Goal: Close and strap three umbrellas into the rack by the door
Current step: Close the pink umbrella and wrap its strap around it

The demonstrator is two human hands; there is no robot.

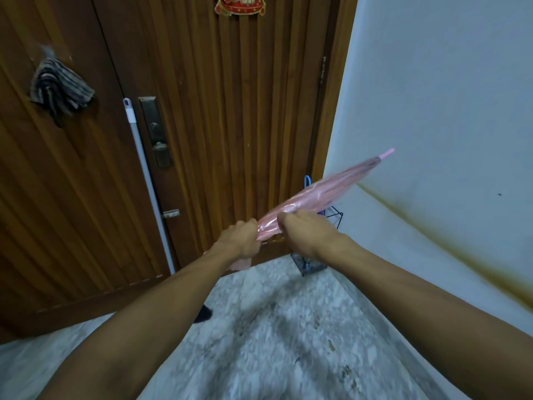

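Observation:
A closed pink umbrella (326, 192) slants from lower left to upper right in front of the door, its pink tip pointing at the white wall. My left hand (240, 239) grips its lower end, and loose pink fabric hangs below that fist. My right hand (302, 230) grips the folded canopy just to the right of the left hand. Behind my right hand, a black wire rack (336, 219) stands on the floor in the corner by the door. A blue umbrella handle (307, 180) sticks up from it. The rack's middle is hidden by my right hand and the pink umbrella.
A brown ribbed wooden door (230, 111) with a metal lock (155, 131) fills the background. A white mop pole (145, 180) leans against it, and a striped cloth (59, 88) hangs at the upper left. The floor (274, 327) is grey marble. A small black thing (203, 314) lies beneath my left forearm.

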